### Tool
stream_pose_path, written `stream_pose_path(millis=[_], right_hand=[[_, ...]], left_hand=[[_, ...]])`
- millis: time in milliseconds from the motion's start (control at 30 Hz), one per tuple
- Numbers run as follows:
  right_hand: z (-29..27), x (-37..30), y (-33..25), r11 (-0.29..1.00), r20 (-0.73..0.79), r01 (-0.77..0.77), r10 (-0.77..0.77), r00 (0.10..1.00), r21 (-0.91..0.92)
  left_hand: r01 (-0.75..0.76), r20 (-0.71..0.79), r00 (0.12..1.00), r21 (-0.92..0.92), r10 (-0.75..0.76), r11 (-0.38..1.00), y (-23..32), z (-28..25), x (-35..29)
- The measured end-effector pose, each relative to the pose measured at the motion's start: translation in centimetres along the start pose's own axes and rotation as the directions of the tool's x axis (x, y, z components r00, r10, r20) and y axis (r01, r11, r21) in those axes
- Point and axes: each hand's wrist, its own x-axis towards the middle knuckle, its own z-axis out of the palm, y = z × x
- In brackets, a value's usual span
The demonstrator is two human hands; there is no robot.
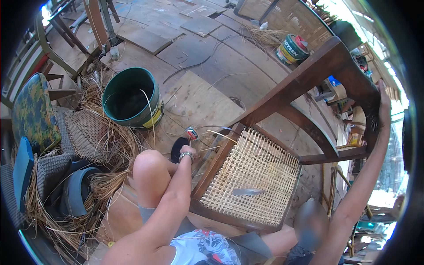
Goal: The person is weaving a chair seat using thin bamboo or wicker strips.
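Observation:
A dark brown wooden chair (pixel 304 86) with a woven cane seat (pixel 258 174) leans across my lap, its backrest toward the upper right. My right hand (pixel 383 104) is closed around the outer end of the backrest frame. Down by my knee, my left hand (pixel 187 149) reaches low beside a black shoe (pixel 179 149). Its fingers are small and partly hidden, so what they hold cannot be made out. Just beyond them is a small red and white item (pixel 191 134). Loose pale cane ends stick out at the seat's far corner. A pale, flat, blade-like strip (pixel 248 191) shows on the weave.
A dark green bucket (pixel 152 110) stands ahead on the left, beside heaps of cane strands (pixel 108 185) and seat cushions (pixel 35 112). Another green bucket with a red top (pixel 292 49) sits farther off. A person (pixel 311 225) shows at lower right. Wooden boards (pixel 168 26) cover the floor.

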Motion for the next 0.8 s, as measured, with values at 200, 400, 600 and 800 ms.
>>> stream_pose_path(millis=[200,400,600,800], right_hand=[[-0.7,0.2,-0.3,0.972,0.028,-0.148,0.145,0.989,0.185],[-0.3,-1.3,-0.7,0.998,-0.092,0.005,0.000,0.996,0.055],[1.7,-2.3,-2.3,0.970,-0.036,-0.123,0.133,0.990,0.211],[-0.1,-1.5,-1.1,0.990,-0.095,-0.121,0.127,0.987,0.069]], left_hand=[[-0.189,-0.249,0.933,0.270,0.258,0.944,-0.4,-0.4,-2.8],[-0.661,0.337,0.700,-0.031,0.630,0.750,8.7,0.5,-9.9],[-0.501,0.415,0.427,-0.630,0.803,0.593,9.2,1.6,-8.8],[-0.393,0.480,0.400,-0.680,0.781,0.619,10.7,1.1,-10.5]])
